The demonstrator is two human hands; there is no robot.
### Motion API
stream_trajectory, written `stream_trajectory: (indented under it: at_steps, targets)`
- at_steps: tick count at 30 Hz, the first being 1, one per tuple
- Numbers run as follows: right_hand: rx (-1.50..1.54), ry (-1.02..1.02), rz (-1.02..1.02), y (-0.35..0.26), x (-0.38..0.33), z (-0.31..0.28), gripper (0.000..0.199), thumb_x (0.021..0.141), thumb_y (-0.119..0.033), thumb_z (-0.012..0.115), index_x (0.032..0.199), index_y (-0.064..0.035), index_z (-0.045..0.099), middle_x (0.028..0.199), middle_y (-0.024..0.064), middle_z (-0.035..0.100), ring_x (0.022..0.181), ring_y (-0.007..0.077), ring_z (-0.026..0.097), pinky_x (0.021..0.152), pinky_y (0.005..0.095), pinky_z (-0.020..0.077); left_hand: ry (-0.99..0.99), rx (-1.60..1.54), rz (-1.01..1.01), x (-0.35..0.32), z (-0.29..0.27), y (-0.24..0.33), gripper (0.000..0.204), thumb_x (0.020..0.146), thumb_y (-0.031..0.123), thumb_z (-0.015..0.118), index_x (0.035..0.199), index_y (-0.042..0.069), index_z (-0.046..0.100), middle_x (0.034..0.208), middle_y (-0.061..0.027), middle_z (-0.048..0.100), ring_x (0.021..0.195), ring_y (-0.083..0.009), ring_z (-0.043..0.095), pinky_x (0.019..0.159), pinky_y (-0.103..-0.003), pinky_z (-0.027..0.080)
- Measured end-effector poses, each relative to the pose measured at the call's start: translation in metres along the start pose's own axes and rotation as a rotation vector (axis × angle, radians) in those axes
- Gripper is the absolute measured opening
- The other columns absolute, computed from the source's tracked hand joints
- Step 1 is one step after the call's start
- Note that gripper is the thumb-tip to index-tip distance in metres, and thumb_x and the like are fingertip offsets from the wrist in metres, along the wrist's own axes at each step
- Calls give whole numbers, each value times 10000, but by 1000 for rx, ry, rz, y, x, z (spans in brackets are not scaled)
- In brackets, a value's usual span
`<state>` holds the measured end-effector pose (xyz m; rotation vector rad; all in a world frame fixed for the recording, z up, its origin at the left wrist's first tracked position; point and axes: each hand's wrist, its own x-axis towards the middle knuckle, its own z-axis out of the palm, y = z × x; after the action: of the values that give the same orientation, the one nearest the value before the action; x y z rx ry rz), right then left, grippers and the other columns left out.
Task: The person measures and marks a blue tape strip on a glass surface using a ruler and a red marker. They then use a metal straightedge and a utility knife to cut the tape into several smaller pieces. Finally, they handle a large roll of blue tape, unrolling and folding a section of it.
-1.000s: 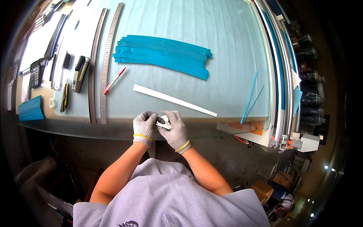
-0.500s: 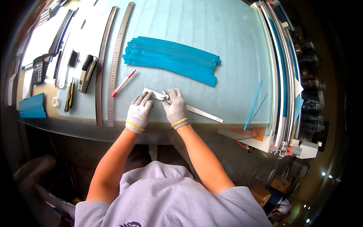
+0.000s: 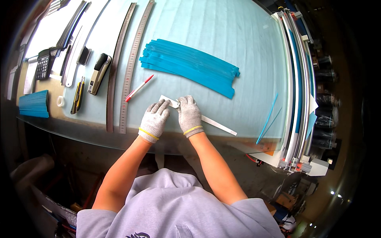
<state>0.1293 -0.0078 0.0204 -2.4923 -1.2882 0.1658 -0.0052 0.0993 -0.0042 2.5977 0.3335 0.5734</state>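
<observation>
A narrow white strip (image 3: pixel 219 125) lies slantwise near the table's front edge, its middle hidden under my right hand. My left hand (image 3: pixel 154 119), in a grey knit glove with a yellow cuff band, pinches the strip by its left end with the fingers together. Gloved the same way, my right hand (image 3: pixel 190 115) is closed on a small silvery-white piece (image 3: pixel 177 104) at the strip. The fingers cover most of that piece, so its kind cannot be made out. Beyond both hands lie a red-and-white pen (image 3: pixel 139 88) and a stack of blue strips (image 3: pixel 190 66).
To the left are a steel ruler (image 3: pixel 133 59), a dark long bar (image 3: pixel 118 67), a stapler (image 3: pixel 99 75), a yellow utility knife (image 3: pixel 78 96), a calculator (image 3: pixel 43 66) and more blue strips (image 3: pixel 34 104). Thin blue slivers (image 3: pixel 268 119) lie right, before a metal rail (image 3: pixel 298 87).
The whole view has shifted slightly, with the table things appearing farther right. My right fingers now cover more of the small piece; both hands stay at the strip.
</observation>
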Motion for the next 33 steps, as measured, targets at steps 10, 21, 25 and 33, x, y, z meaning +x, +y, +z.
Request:
stream_trajectory:
  at_steps: [10, 21, 25, 33]
  targets:
    - [444, 334, 116, 20, -12, -1, 210, 811, -30, 731, 1009, -22, 665, 979, 125, 626, 900, 310, 636, 811, 384, 526, -40, 82, -27, 3, -1, 3, 152, 822, 114, 577, 966, 69, 587, 1371, -110, 604, 1222, -293, 586, 1013, -457, 461]
    - [629, 134, -85, -8, -61, -64, 401, 734, 10, 736, 1127, -22, 663, 1094, 153, 626, 1022, 345, 625, 891, 400, 520, 190, -1198, -946, -18, 1, 41, 46, 960, 81, 628, 964, 35, 624, 1025, -88, 679, 932, -177, 647, 822, -302, 518]
    - [446, 81, -207, -19, -75, -55, 501, 687, -12, 758, 1176, -69, 668, 1150, 154, 634, 1084, 370, 613, 948, 463, 500, 176, -1790, -1195, -36, -7, 62, 137, 971, 159, 631, 1059, 57, 604, 1028, -65, 670, 957, -182, 659, 808, -332, 565]
    - [557, -37, -357, -21, -91, -67, 544, 703, -80, 771, 1227, -66, 625, 1184, 164, 614, 1124, 371, 599, 974, 469, 486, 303, -1952, -1154, -68, -38, 100, 245, 986, 178, 618, 1165, 10, 613, 1074, -123, 699, 983, -241, 696, 829, -383, 601]
